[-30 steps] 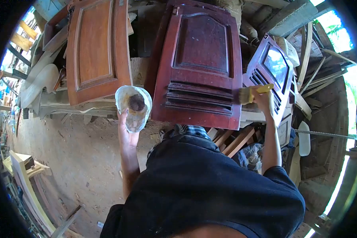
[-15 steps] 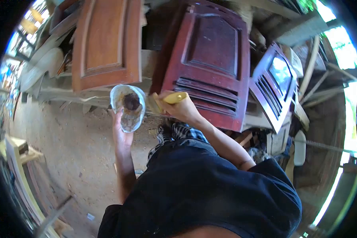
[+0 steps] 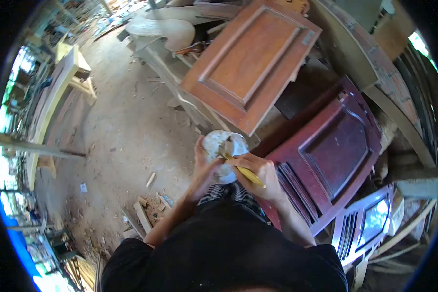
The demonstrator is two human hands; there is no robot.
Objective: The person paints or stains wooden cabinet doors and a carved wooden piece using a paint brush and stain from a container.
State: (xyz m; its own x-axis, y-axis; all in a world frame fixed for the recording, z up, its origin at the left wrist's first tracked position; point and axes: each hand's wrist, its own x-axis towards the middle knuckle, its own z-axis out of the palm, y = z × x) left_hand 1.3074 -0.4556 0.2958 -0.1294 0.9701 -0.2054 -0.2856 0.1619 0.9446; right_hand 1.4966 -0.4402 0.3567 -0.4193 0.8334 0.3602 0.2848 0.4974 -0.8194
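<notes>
In front of my body, my left hand (image 3: pixel 203 168) is wrapped round the side of a whitish, stained bowl (image 3: pixel 213 142). My right hand (image 3: pixel 260 170) grips a paintbrush with a yellow handle (image 3: pixel 250 176), its bristle end at the bowl's opening. My fingers partly hide the bristles, and what lies inside the bowl is hard to make out. Just right of my right hand stands a dark red louvred door panel (image 3: pixel 338 151). Beyond the bowl, a lighter orange-brown door panel (image 3: pixel 250 58) leans at an angle.
A smaller panel with louvres and a shiny inset (image 3: pixel 348 228) sits at the lower right. Wood offcuts (image 3: pixel 142 216) lie on the dusty floor (image 3: pixel 126 131) to my left. A long wooden frame (image 3: pixel 58 102) stands at the far left.
My view has swung left, so the panels appear farther right. The brush has moved from beside the bowl to its opening, and the bowl is turned so its dark contents no longer show.
</notes>
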